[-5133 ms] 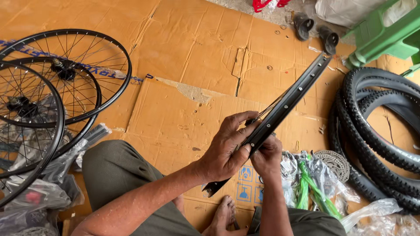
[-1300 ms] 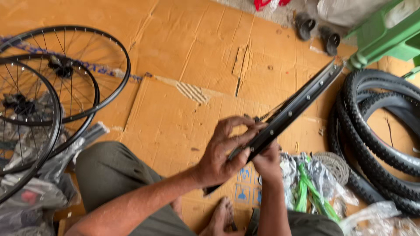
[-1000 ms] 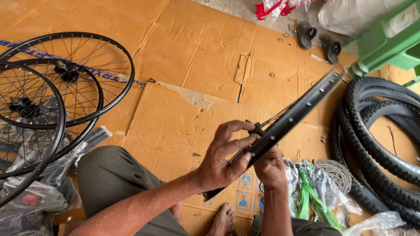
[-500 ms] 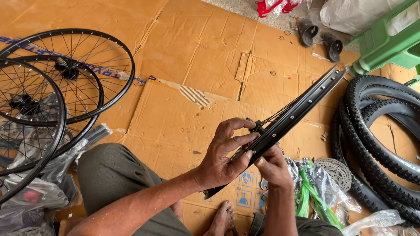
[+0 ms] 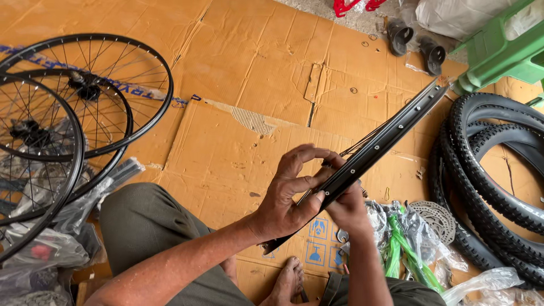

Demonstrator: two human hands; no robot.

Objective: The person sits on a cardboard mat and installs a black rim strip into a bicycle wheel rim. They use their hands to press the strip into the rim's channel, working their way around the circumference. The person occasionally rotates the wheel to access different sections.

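Bare black rim (image 5: 378,148) held edge-on over the cardboard floor (image 5: 249,68). Left hand (image 5: 289,195) curls around it, fingertips pinching at a spoke hole. Right hand (image 5: 347,208) grips from beneath. A few loose spokes (image 5: 362,143) in; lacing looks barely started. Finished spoked wheels (image 5: 85,96) lie at the cardboard's left edge.

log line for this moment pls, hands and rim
left hand: grips black rim | right hand: under rim, grip hidden | rim: tilted over cardboard | nearby: built wheels, tyres
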